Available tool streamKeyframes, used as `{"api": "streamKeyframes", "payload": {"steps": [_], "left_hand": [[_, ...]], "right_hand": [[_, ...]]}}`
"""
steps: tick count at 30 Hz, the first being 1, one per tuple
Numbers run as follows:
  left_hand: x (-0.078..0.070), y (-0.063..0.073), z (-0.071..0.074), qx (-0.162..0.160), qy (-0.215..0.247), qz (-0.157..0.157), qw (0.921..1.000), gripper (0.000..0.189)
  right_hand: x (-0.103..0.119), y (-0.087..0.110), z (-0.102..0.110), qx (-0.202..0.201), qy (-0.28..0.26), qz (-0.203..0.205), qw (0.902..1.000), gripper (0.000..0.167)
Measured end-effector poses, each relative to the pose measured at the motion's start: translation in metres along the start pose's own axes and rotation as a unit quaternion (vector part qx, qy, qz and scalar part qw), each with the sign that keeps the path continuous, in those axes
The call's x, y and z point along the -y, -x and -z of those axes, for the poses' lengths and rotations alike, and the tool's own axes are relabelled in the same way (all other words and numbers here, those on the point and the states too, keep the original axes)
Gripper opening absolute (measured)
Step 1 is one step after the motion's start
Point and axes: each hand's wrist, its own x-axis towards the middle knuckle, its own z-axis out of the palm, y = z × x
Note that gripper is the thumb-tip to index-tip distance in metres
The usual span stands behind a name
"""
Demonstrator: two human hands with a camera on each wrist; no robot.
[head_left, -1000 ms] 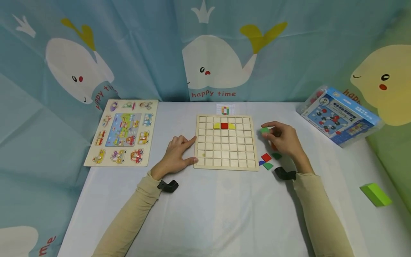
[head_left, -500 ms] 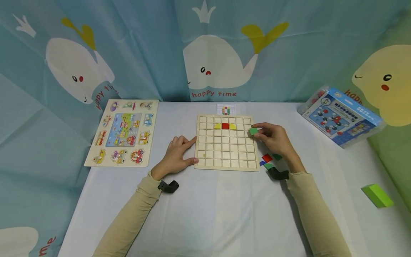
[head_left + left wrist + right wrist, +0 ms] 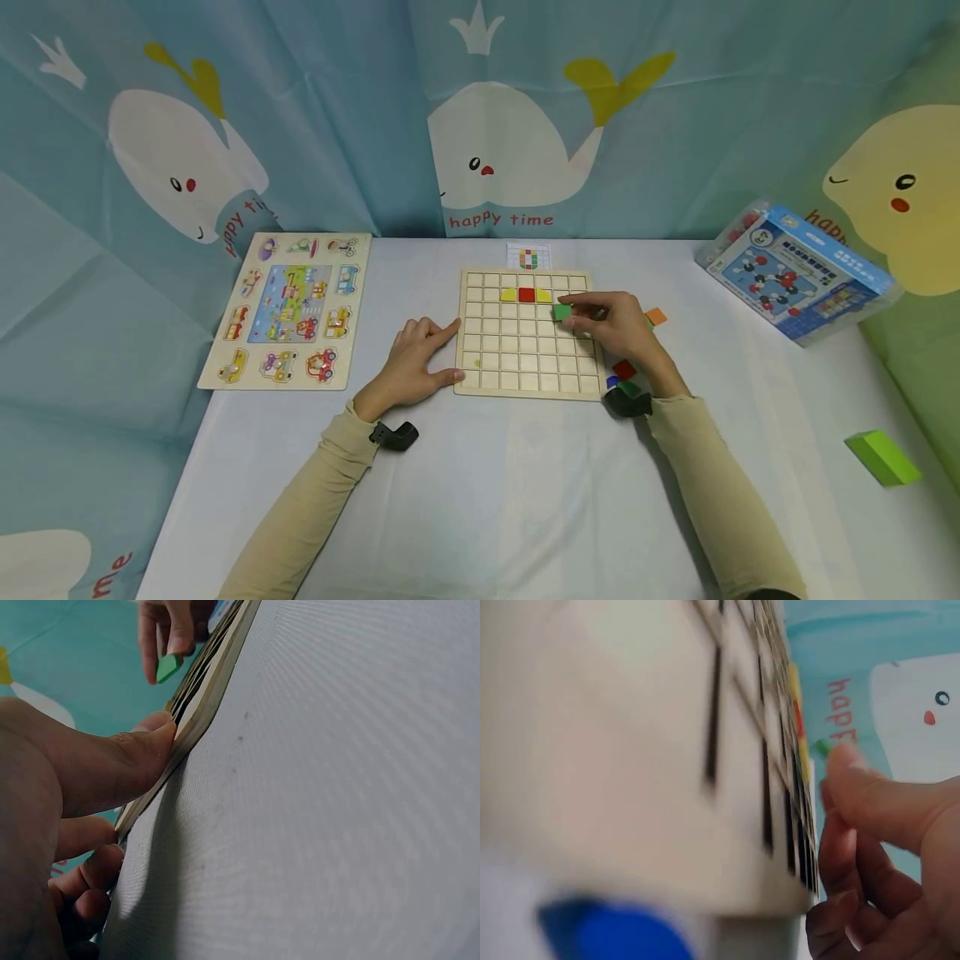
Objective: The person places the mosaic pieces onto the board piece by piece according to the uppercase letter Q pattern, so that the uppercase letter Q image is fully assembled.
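Observation:
My right hand (image 3: pixel 617 323) pinches a small green tile (image 3: pixel 562 312) between thumb and fingers, above the right part of the wooden grid board (image 3: pixel 510 385). In the left wrist view the tile (image 3: pixel 168 668) hangs from those fingertips; the right wrist view shows only a blurred bit of it. My left hand (image 3: pixel 411 360) rests at the board's left edge, thumb and index finger spread and touching the rim, other fingers bent. In the board's second row a red square tile (image 3: pixel 527 295) sits between two yellow pieces, the left one (image 3: pixel 508 295) and the right one (image 3: pixel 543 296).
Right of the board lie a red tile (image 3: pixel 624 370), a blue piece (image 3: pixel 612 382), a green piece (image 3: pixel 628 389) and an orange tile (image 3: pixel 657 316). A pattern card (image 3: pixel 528 257) lies behind it. Around stand a picture puzzle (image 3: pixel 285 304), a boxed set (image 3: pixel 795 271) and a green block (image 3: pixel 882 457).
My right hand has carried the green tile leftward from beside the board to above its grid. The orange tile has come into view behind it. The left hand has stayed put.

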Motion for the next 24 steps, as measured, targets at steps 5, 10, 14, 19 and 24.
{"api": "streamKeyframes", "payload": {"steps": [5,10,14,19,24], "left_hand": [[0.000,0.000,0.000,-0.001,0.000,-0.001,1.0000,0.085],[-0.001,0.000,0.000,-0.004,0.003,-0.004,1.0000,0.085],[0.000,0.000,0.000,-0.002,0.001,-0.006,1.0000,0.085],[0.001,0.000,-0.001,0.000,0.000,-0.004,1.0000,0.085],[0.002,0.000,0.000,-0.001,-0.001,-0.003,1.0000,0.085]], "right_hand": [[0.005,-0.007,-0.005,0.014,-0.005,0.009,0.9998,0.035],[0.010,-0.013,-0.008,0.026,0.016,0.036,0.9989,0.036],[0.012,-0.016,-0.010,0.026,0.042,0.045,0.9978,0.035],[0.014,-0.019,-0.012,0.025,0.058,0.042,0.9971,0.035],[0.015,-0.020,-0.014,0.028,0.056,0.030,0.9976,0.036]]}}
